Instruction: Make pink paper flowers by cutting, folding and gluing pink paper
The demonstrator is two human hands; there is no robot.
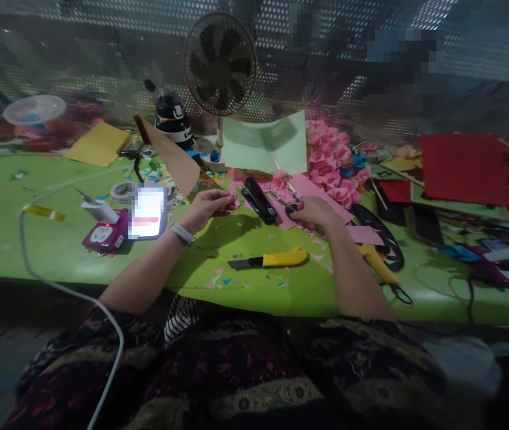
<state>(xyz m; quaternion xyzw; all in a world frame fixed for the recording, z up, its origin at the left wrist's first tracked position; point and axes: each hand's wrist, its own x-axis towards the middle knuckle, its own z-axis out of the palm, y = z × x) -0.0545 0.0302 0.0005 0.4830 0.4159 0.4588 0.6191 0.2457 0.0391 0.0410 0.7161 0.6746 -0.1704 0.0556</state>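
**Head view: pink scrap pinched by the left hand (209,206), dark tool gripped by the right hand (316,213)**

A small pink paper scrap (229,205) is held above the green table (21,227), pinched between the narrowly closed thumb and fingertips of the left hand. A white wristband (181,234) is worn just behind that hand. The fingers of the right hand are curled shut around a small black-handled tool (291,208); its kind cannot be told for sure. Beneath and beyond those fingers a flat pink paper sheet (310,190) is spread.

Between the two sets of fingertips, a black stapler (258,200) is laid at a slant. Nearer the body than both hands, a yellow utility knife (276,258) with its blade out is seen among paper clippings. Just outside the left wrist, a lit phone (147,212) is propped. Beyond the right fingers, a heap of pink paper flowers (331,160) is piled beside a pale green paper sheet (266,143), with a small desk fan (220,63) behind.
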